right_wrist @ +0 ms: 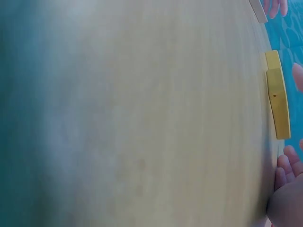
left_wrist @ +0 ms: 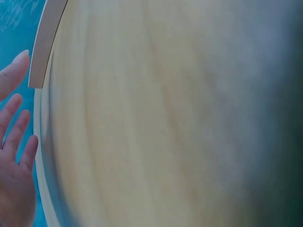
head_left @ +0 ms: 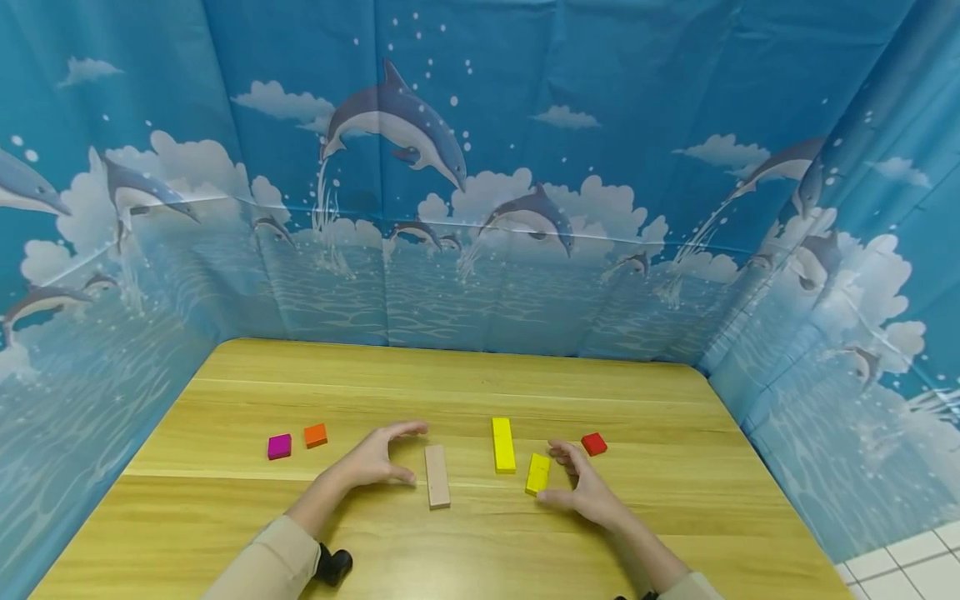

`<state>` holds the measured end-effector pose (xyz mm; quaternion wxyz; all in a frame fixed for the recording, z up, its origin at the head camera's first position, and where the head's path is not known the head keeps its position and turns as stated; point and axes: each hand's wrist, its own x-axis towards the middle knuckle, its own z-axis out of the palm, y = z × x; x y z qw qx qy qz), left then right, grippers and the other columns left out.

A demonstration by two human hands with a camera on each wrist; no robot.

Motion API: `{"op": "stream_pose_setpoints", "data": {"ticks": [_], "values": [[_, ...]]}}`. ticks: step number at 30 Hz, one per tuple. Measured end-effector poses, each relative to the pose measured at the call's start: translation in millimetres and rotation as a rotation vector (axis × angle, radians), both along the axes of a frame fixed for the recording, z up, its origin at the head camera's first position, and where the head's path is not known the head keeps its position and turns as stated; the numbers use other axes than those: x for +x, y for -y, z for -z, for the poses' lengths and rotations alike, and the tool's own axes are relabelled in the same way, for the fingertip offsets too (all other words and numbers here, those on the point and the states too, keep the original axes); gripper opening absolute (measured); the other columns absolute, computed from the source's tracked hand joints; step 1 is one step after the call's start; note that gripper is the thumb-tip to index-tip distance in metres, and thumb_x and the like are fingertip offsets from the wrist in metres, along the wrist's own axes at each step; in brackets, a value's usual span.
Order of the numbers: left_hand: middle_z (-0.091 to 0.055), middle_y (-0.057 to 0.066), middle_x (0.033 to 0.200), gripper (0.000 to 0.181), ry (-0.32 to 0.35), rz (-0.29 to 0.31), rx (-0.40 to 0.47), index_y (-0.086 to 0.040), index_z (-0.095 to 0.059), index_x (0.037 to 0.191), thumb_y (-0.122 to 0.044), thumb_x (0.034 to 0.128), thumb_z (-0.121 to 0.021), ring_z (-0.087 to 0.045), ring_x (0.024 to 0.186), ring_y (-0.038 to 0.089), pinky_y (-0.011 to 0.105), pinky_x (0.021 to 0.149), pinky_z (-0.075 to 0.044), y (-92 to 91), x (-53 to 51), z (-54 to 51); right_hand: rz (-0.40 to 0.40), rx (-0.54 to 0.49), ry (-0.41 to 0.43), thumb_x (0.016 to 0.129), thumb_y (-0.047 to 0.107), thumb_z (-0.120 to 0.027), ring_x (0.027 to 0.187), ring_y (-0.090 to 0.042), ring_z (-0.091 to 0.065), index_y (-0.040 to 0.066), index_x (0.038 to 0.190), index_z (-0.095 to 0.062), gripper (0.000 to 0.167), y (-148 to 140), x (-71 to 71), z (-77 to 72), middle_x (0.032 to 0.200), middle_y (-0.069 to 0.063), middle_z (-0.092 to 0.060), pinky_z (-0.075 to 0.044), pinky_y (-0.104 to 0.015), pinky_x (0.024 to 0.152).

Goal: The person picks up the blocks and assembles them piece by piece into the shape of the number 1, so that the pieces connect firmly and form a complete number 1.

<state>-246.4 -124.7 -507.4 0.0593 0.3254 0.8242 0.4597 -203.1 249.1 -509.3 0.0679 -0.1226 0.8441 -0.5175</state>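
A: What is the largest thing there?
B: It is the blue cloth point(head_left: 495, 142) with dolphins, which hangs behind the wooden table point(head_left: 420, 383).
A: And how are the hands?
B: They are apart from each other. The left hand point(head_left: 372, 461) has its thumb and fingers spread, and the right hand point(head_left: 590, 495) likewise.
A: Where do the blocks lie?
B: On the table. The plain wooden block point(head_left: 437, 477) is just beside the left hand, with a gap. The long yellow block point(head_left: 503, 446) lies between the hands. The short yellow block point(head_left: 537, 474) is at the right hand's fingertips; whether they touch it, I cannot tell.
A: And the smallest ones?
B: The magenta block point(head_left: 280, 447) and the orange block point(head_left: 316, 435) lie at left, near each other; the red block point(head_left: 595, 443) is just beyond the right hand.
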Motion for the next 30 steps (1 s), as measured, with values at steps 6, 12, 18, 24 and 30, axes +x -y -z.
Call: {"op": "stream_pose_setpoints", "data": {"ticks": [6,12,18,24,30], "values": [[-0.049,0.008,0.132,0.078,0.022,0.01,-0.053,-0.004,-0.046,0.132,-0.02,0.0649,-0.082,-0.04,0.125,0.03,0.047,0.101,-0.03,-5.2,-2.9,0.6,-0.001,0.026,0.004,0.07,0.021,-0.08,0.121,-0.029,-0.037,0.006,0.135,-0.036,0.08,1.4,0.2,2.6,0.13,-0.012,-0.042,-0.027,-0.047,0.1],[-0.05,0.007,0.13,0.076,0.006,0.029,-0.098,-0.007,-0.048,0.131,-0.027,0.0659,-0.082,-0.039,0.125,0.03,0.048,0.101,-0.03,-9.6,-5.8,1.2,-0.03,0.033,-0.026,0.068,0.021,-0.081,0.121,-0.028,-0.038,0.004,0.132,-0.038,0.079,2.4,1.4,3.8,0.131,-0.012,-0.041,-0.025,-0.049,0.103],[-0.052,0.005,0.127,0.071,-0.018,0.06,-0.123,-0.006,-0.049,0.129,-0.022,0.0673,-0.081,-0.042,0.122,0.027,0.046,0.101,-0.031,-14.3,-8.1,2.7,-0.061,0.103,-0.114,0.069,0.025,-0.079,0.115,-0.029,-0.041,0.002,0.13,-0.04,0.076,3.1,3.1,3.7,0.127,-0.013,-0.043,-0.029,-0.047,0.099],[-0.049,0.009,0.13,0.067,-0.028,0.075,-0.159,-0.008,-0.052,0.126,-0.021,0.0667,-0.081,-0.041,0.123,0.029,0.048,0.1,-0.031,-18.0,-7.5,1.2,-0.043,0.138,-0.083,0.068,0.026,-0.08,0.118,-0.03,-0.038,0.006,0.129,-0.043,0.074,2.2,2.3,4.2,0.127,-0.011,-0.042,-0.024,-0.052,0.101],[-0.049,0.011,0.13,0.065,-0.052,0.068,-0.22,-0.012,-0.054,0.124,-0.026,0.0663,-0.081,-0.039,0.123,0.033,0.053,0.099,-0.029,-20.2,-5.6,-1.4,-0.035,0.122,-0.051,0.068,0.021,-0.081,0.12,-0.03,-0.036,0.007,0.127,-0.045,0.071,1.9,3.3,3.7,0.129,-0.011,-0.041,-0.021,-0.054,0.102]]}}
